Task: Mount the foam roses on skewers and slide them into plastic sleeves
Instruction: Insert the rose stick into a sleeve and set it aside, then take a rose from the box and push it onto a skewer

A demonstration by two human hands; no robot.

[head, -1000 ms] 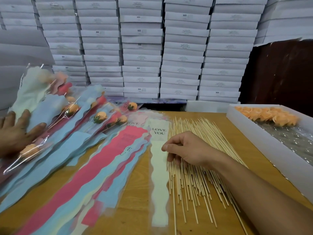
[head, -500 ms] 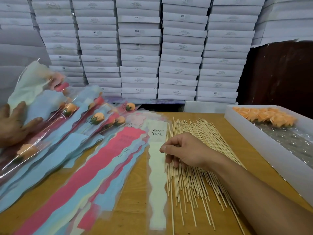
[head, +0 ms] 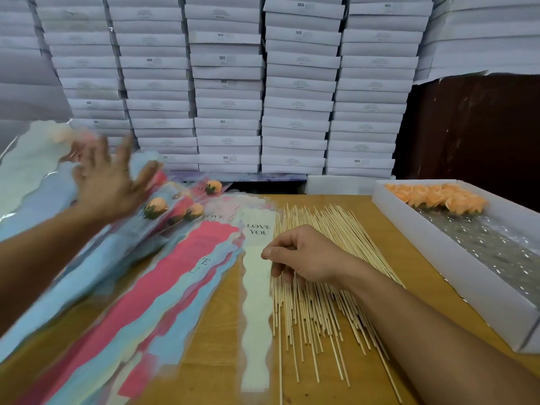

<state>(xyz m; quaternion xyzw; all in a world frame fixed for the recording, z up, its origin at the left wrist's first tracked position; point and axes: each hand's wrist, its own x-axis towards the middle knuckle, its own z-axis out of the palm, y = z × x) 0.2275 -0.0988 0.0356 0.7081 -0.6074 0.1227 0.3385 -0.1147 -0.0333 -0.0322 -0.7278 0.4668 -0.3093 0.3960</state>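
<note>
Right hand (head: 304,257) curled on skewers (head: 330,270), pinching one I think; they run away from me. Left hand (head: 108,182) spread wide, blurry, empty, over sleeved roses (head: 156,206).

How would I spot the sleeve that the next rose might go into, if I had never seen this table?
Start at the pile of bamboo skewers on the wooden table. Just left of them, beside the right hand, lies a single pale cream sleeve. Unlike the pink and blue sleeves fanned further left, it lies apart, holds no rose, and reads LOVE YOU at its top.
</note>
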